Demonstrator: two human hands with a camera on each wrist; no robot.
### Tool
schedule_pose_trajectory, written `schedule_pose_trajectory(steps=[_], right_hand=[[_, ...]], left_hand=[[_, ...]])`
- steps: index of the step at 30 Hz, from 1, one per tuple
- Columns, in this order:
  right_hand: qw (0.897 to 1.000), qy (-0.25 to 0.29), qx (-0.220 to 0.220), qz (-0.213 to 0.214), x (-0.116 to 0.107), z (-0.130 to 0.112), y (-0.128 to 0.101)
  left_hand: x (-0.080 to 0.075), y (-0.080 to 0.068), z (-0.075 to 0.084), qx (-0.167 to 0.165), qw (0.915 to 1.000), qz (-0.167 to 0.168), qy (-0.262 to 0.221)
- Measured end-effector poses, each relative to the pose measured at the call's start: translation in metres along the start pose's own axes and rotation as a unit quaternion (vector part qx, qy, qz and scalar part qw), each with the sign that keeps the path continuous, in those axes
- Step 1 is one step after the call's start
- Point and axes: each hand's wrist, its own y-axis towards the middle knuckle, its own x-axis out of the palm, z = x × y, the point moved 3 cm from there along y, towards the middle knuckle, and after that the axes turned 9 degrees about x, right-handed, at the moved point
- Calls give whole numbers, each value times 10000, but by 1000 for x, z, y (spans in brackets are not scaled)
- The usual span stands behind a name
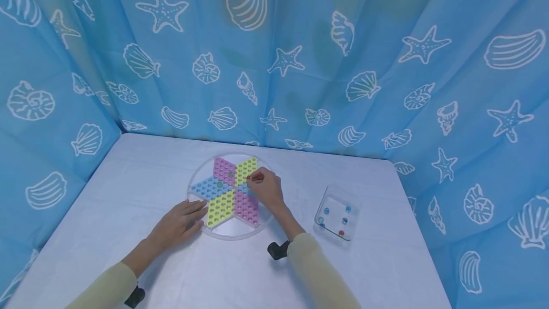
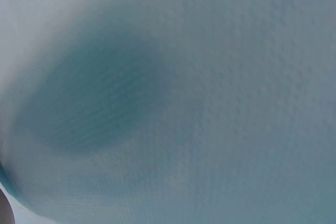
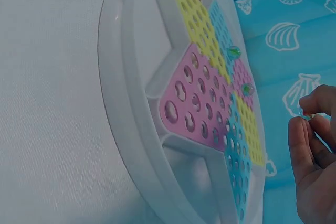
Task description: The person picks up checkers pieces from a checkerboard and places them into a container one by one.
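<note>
Marble (image 3: 306, 116): small, greenish-clear, pinched at the fingertips (image 3: 295, 129) of the right hand (image 1: 266, 188), held just above the star board (image 1: 227, 196). In the head view the hand covers it; only the right wrist view shows it (a sliver between the curled fingers).

Right hand: fingers curled in, thumb and forefinger closed on the marble. It hovers over the board's right side, where the yellow point meets the blue one. The holes lie directly below the pinch, so the relation that matters is vertical: marble above, holed grid beneath, apart and not yet touching as far as I can tell.

Two marbles already seated (image 3: 234, 52) near the star's centre, inward of the hand.

Left hand (image 1: 185, 220): flat, fingers straight, resting at the board's near-left rim, touching it. Holds nothing. Left wrist view shows only blurred cloth.

Clear square tray (image 1: 330, 199) with several loose marbles sits right of the board, well apart, nearer the right arm.

White-covered table (image 1: 128, 180); blue seashell curtain (image 1: 386, 61) behind.
</note>
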Motion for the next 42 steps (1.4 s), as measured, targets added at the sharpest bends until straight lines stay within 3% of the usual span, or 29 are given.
schedule_pose_trajectory(steps=[9,21,33,42], right_hand=[[9998,142,145,57,-25,12,-13],[9991,418,-70,85,-70,38,-43],[9963,669,384,381,-131,69,-60],[9969,456,330,558,-151,97,-69]], left_hand=[[-1,0,1,137,9995,294,-35],[-2,1,0,196,9994,279,-113],[-1,0,-1,72,9999,98,-90],[-1,1,-2,16,9999,-91,-52]])
